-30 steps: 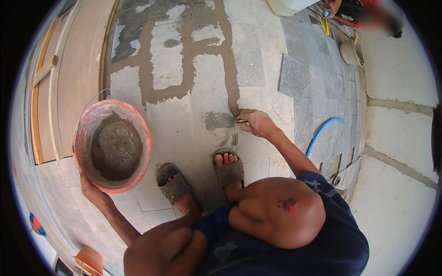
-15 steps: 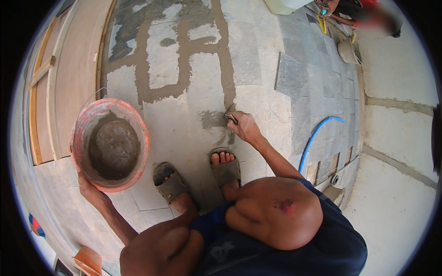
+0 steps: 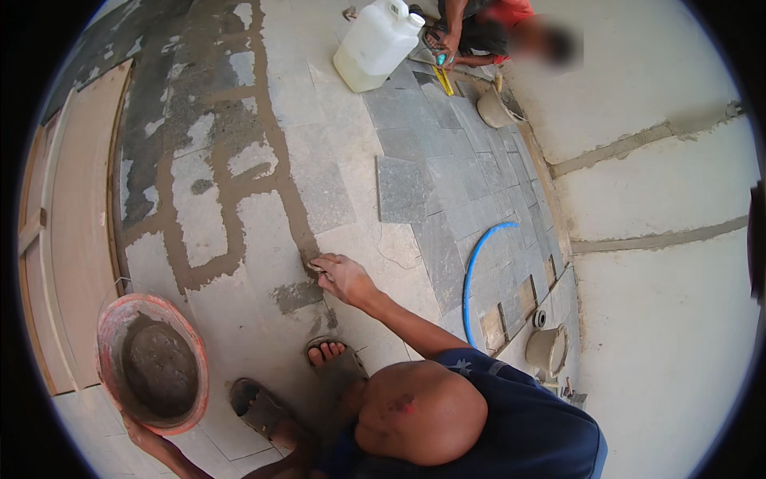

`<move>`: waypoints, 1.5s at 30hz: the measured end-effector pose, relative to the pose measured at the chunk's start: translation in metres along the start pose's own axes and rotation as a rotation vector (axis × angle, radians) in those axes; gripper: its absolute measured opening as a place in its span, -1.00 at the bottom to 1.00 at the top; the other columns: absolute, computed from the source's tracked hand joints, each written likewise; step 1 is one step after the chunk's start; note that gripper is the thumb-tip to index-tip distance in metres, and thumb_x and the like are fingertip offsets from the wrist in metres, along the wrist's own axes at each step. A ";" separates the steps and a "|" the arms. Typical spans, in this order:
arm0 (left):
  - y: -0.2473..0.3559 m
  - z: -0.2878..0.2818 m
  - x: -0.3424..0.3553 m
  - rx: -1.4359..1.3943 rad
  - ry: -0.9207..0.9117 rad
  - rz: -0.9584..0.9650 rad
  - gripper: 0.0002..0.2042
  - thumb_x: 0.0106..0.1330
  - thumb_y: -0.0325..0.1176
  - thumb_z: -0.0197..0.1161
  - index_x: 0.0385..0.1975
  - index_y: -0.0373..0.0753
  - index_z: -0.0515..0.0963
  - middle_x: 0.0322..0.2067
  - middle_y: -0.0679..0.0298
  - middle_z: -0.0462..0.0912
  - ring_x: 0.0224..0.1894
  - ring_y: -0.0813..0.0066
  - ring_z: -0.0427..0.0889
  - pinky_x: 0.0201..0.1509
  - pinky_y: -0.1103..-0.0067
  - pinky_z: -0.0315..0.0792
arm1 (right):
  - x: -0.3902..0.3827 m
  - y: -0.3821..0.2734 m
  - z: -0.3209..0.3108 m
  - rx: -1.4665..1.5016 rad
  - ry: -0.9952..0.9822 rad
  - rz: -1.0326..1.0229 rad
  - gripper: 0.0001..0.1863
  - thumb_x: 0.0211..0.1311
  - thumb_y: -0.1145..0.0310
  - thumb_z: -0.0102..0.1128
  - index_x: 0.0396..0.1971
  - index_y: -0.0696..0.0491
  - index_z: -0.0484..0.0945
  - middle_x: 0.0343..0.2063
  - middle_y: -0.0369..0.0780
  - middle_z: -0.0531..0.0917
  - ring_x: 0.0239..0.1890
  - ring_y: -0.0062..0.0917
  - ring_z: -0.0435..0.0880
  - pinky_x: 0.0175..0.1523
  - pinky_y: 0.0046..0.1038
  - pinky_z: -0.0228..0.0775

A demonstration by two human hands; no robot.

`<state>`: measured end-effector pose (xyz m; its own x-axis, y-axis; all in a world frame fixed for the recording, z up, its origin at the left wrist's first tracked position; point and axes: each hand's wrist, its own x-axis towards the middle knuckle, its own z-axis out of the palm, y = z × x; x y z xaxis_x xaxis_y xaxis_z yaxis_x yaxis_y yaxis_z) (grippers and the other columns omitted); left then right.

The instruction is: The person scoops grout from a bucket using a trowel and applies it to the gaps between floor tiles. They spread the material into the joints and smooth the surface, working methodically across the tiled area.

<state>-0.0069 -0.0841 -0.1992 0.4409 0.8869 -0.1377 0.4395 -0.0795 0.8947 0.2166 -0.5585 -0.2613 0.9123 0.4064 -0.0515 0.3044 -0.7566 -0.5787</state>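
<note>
My left hand (image 3: 142, 437) supports a reddish bucket (image 3: 108, 359) at its near side, its fingers partly hidden beneath it. Wet grey mortar (image 3: 159, 363) fills the bucket's lower part. My right hand (image 3: 349, 281) is closed around a small flat tool (image 3: 314, 267), mostly covered by the fingers, so its kind is unclear. The tool is at the near end of a long grey mortar strip (image 3: 294, 203) spread along a floor tile joint. Just nearer than it, a damp grey smear (image 3: 295, 298) marks the pale tile. My sandalled feet are close by.
A whitish jerrycan (image 3: 375, 48) stands at the far side, near another person's hand (image 3: 448, 57). A loose grey tile (image 3: 403, 190) lies right of centre. Beyond my right arm are a blue hose (image 3: 472, 275) and a mortar-stained bucket (image 3: 547, 351). Wooden panels (image 3: 88, 215) line the left.
The head view has swung right and outward, so the scene sits lower and further left. My right hand has moved a little farther away along the joint. The left hand still holds the bucket.
</note>
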 end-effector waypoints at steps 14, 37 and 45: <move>0.059 0.026 -0.034 -0.087 -0.108 -0.049 -0.59 0.41 -0.01 0.12 -0.55 -0.22 0.51 -0.57 0.44 0.51 -0.49 0.71 0.42 -0.39 0.68 0.32 | 0.001 -0.051 -0.034 0.475 -0.444 0.116 -0.73 0.23 0.46 0.14 -0.06 0.06 0.56 -0.49 -0.28 0.59 -0.50 -0.62 0.49 -0.30 -0.58 0.40; 0.097 0.084 -0.053 0.073 -0.243 0.065 -0.51 0.43 -0.17 0.15 -0.73 -0.19 0.16 -0.72 0.52 0.14 -0.57 0.76 0.04 -0.54 0.66 -0.05 | 0.081 -0.205 0.122 0.556 -0.649 -0.266 -0.55 0.22 0.40 0.24 0.13 0.01 0.45 -0.21 -0.11 0.59 -0.20 -0.35 0.65 -0.05 -0.37 0.52; 0.100 0.090 -0.053 0.076 -0.250 0.146 -0.51 0.44 -0.19 0.15 -0.74 -0.19 0.15 -0.72 0.52 0.13 -0.58 0.76 0.04 -0.55 0.66 -0.06 | 0.097 -0.211 0.109 -0.052 -0.583 -0.653 -0.58 0.32 0.10 0.06 0.11 -0.08 0.48 -0.01 -0.10 0.52 0.02 -0.24 0.57 0.20 -0.13 0.31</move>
<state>0.0839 -0.1798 -0.1403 0.6788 0.7246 -0.1192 0.4104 -0.2397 0.8798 0.2105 -0.3037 -0.2329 0.2702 0.9527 -0.1395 0.7419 -0.2983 -0.6005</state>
